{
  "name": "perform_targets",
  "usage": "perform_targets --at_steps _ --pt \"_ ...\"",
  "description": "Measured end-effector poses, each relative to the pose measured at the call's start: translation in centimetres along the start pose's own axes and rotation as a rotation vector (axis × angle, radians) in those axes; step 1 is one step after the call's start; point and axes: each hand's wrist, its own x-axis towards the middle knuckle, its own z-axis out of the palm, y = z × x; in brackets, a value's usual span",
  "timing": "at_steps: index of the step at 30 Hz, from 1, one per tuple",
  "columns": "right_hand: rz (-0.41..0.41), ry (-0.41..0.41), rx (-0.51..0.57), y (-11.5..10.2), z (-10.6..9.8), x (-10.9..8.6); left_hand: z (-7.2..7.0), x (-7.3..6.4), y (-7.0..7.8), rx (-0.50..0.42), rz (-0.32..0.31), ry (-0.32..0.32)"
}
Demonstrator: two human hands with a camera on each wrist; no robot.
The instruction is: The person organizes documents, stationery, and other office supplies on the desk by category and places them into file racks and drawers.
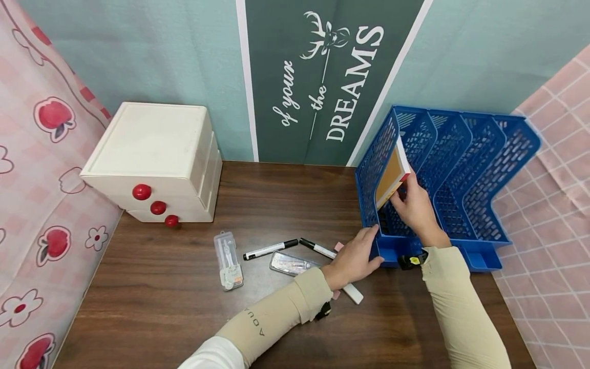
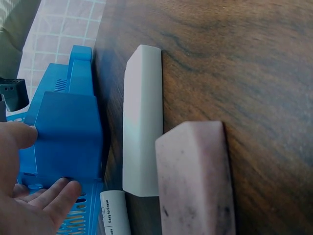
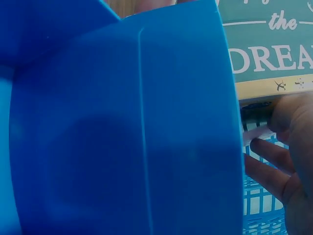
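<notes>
My right hand (image 1: 415, 207) reaches into the leftmost slot of a blue file organizer (image 1: 389, 259) and pinches a book (image 1: 389, 177) by its near edge. The book has a tan cover and a red corner, and it stands tilted along the organizer's left side wall. In the right wrist view, a blue wall hides much of the book, while the fingers (image 3: 269, 171) show beside it. My left hand (image 1: 352, 259) touches the organizer's front left corner, its fingers extended and the thumb apart from them. Below that wrist lie a white bar (image 2: 142, 122) and a pinkish bar (image 2: 198, 181).
A white drawer unit (image 1: 147, 138) with red knobs stands at the back left. On the table (image 1: 152, 287) lie a clear case (image 1: 228, 261), a second case (image 1: 290, 264), a black-capped marker (image 1: 269, 249) and another marker (image 1: 318, 248). Curtains hang on both sides.
</notes>
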Motion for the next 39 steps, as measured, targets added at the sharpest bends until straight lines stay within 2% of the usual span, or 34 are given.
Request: perform_targets --at_steps 9,21,39 --pt "-0.004 -0.010 0.086 0.2 -0.1 0.1 0.0 0.0 -0.1 0.001 0.010 0.005" --pt "0.037 -0.046 0.103 0.7 0.0 0.0 -0.3 -0.1 -0.1 -0.005 0.011 -0.002" --pt "0.065 -0.055 0.095 -0.5 -1.5 -0.6 -0.6 -0.2 -0.1 0.004 0.022 -0.011"
